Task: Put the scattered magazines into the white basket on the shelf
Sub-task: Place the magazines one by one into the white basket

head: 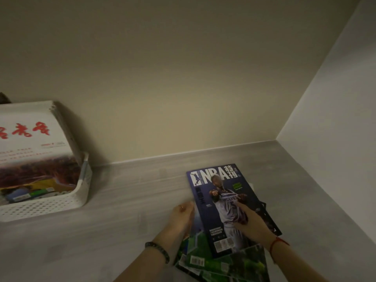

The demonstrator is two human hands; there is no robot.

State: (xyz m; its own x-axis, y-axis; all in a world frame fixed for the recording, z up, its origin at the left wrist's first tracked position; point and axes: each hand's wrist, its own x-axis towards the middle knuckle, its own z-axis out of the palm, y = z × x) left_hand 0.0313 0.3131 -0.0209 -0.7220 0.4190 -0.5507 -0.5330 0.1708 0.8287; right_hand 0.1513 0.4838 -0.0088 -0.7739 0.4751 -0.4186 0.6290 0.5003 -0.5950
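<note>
Well right of the basket (42, 208), my right hand (252, 224) pinches the magazine (215, 186) lying lengthwise away from me, while my left hand (182, 217), nearer the basket, touches its spine, whether gripping I cannot tell.

White basket (40, 208) cut off at left edge, green magazines (244, 261) partly under NBA magazine (223, 192), small print unreadable

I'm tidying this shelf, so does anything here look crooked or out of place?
Yes. On the right, the magazines form a crooked fan: the NBA magazine, held by the right hand, lies skewed over green magazines jutting out at other angles. In the white basket, the top magazine sits tilted, its far end raised.
</note>
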